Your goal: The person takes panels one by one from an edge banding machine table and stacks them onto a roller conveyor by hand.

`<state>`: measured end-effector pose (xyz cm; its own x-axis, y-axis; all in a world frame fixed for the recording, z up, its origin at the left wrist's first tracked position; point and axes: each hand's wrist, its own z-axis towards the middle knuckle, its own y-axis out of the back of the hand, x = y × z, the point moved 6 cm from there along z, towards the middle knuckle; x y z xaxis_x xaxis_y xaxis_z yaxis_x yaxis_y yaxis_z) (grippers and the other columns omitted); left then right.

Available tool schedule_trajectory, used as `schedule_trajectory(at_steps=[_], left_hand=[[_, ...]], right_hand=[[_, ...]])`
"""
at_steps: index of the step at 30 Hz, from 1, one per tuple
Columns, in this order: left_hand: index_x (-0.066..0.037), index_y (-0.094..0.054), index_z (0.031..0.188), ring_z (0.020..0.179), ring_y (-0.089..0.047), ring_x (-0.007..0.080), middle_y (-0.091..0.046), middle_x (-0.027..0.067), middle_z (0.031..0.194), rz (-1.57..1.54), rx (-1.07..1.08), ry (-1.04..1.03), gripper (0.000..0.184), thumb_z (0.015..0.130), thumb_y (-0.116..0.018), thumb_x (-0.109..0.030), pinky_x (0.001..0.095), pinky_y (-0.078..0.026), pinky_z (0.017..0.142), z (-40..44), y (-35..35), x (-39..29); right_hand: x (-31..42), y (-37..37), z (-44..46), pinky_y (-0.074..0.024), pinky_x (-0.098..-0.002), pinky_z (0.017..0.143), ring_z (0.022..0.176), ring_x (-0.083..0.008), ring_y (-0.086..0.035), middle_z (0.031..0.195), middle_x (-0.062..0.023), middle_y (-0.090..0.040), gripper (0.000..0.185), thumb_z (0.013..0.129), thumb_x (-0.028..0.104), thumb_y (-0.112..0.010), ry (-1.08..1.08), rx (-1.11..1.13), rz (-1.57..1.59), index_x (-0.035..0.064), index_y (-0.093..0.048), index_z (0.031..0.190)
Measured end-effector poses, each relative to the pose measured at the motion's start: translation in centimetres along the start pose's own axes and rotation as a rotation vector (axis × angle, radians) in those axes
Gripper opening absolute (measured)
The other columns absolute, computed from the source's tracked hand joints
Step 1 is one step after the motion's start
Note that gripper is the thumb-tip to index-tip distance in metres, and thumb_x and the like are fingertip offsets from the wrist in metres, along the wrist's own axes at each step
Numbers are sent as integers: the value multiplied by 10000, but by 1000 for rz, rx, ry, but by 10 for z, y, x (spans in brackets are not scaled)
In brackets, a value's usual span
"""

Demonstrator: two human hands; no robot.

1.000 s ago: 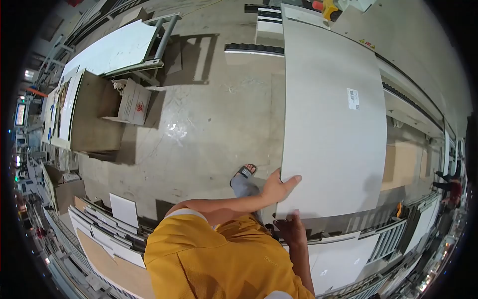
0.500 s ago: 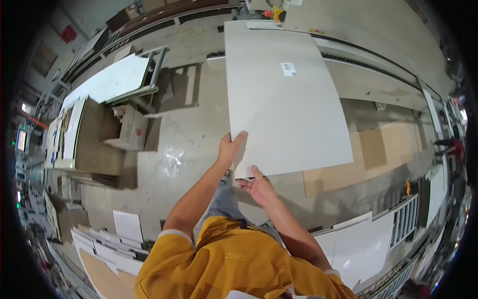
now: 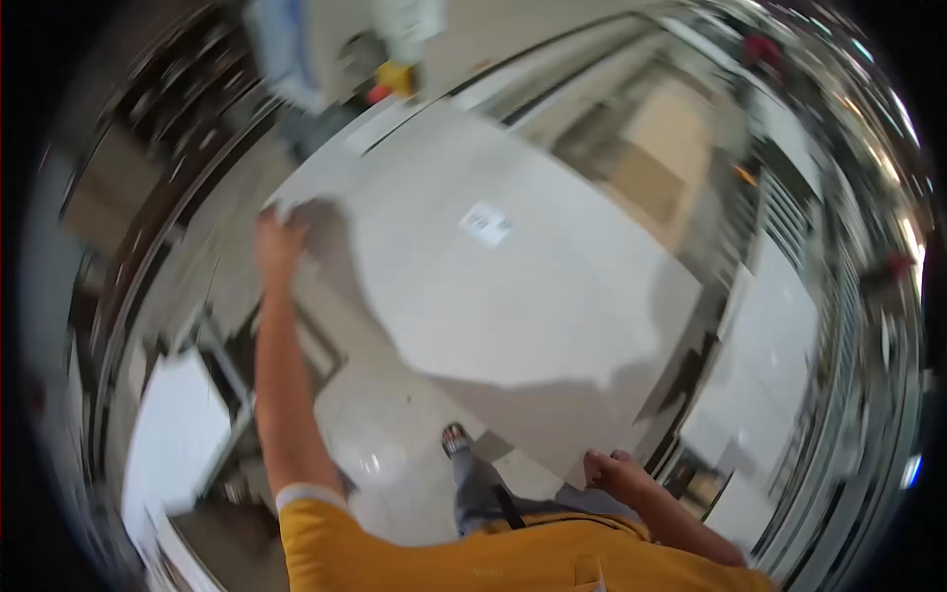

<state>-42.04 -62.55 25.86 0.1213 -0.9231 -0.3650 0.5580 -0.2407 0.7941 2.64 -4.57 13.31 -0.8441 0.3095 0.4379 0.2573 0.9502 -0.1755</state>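
A large white panel with a small printed label spreads across the middle of the head view, shadows lying over it. My left hand, arm stretched far forward, is closed on the panel's far left edge near a corner. At the near right corner, close to my waist, my right hand pinches the panel with its fingers curled. The view is smeared by motion, so finger detail on the left is soft.
A machine part with yellow and red pieces stands beyond the panel. Stacked white boards lie on the right beside a roller rack. Brown boards lie at upper right. Another white board is at lower left.
The view has swung round to the right. My left hand has moved forward along the panel to its far end; my right hand remains at the near end, now farther from the left.
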Motion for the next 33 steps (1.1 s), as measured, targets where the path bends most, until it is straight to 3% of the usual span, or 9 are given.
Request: schedule_trajectory(at_steps=[4,5,7,8,12,17,21,26,33], left_hand=[[-44,-575,1229,1169,-540,362,-566,214,1252,325,145,-45,481,939,-481,-416,470,-453,958,67,-57,67],[-45,-597,1180,1083,-595,386,-609,227,1188,406,460,-305,474,957,-441,-434,486,-478,904,103,-125,120],[2,-617,1035,864,-645,434,-664,254,989,298,288,-97,495,984,-394,-437,497,-514,688,113,-132,133],[9,-633,996,879,-637,444,-661,274,950,235,353,-314,531,980,-387,-462,514,-511,693,118,-145,125],[34,-658,988,924,-625,463,-656,287,961,172,397,-145,636,973,-348,-521,554,-493,768,108,-123,104],[16,-688,959,936,-621,459,-651,288,988,272,418,-161,651,968,-357,-544,529,-499,781,84,-90,115],[39,-641,1015,970,-614,416,-639,264,1024,478,446,-179,604,977,-393,-510,493,-502,805,47,-65,153],[-4,-546,1152,1081,-547,408,-561,243,1160,510,479,-83,542,989,-380,-493,494,-497,845,-27,-25,174],[-64,-412,1345,1237,-453,397,-453,214,1350,552,645,171,531,1005,-361,-469,497,-490,901,-185,33,211]], right_hand=[[13,-31,-30,-506,-362,824,873,-215,-586,955,-94,-578,485,923,391,-618,52,-261,70,-42,-542,1128],[21,-38,-41,-504,-353,794,848,-200,-574,947,-90,-578,460,924,390,-617,66,-266,66,-27,-554,1108],[17,-39,-41,-487,-329,716,801,-171,-556,930,-87,-586,428,928,390,-613,100,-292,44,-10,-576,1077],[8,-28,-32,-472,-313,668,779,-158,-550,922,-89,-595,422,930,390,-610,113,-311,25,-9,-586,1065],[-7,-13,-3,-410,-315,505,635,-147,-511,838,-87,-579,503,904,453,-621,211,-356,240,-28,-591,1050],[20,-29,-23,-509,-348,569,697,-245,-648,858,-180,-628,728,868,603,-568,255,-751,353,-90,-571,1093],[0,11,-22,-533,-378,643,771,-295,-676,905,-212,-641,782,880,649,-494,196,-792,174,-96,-581,1102],[4,62,-56,-531,-380,702,727,-305,-681,803,-220,-670,828,873,718,-388,117,-896,-150,-48,-701,852],[4,149,-43,-523,-386,718,731,-320,-685,738,-187,-675,828,848,744,-397,95,-883,-243,-19,-717,800]])
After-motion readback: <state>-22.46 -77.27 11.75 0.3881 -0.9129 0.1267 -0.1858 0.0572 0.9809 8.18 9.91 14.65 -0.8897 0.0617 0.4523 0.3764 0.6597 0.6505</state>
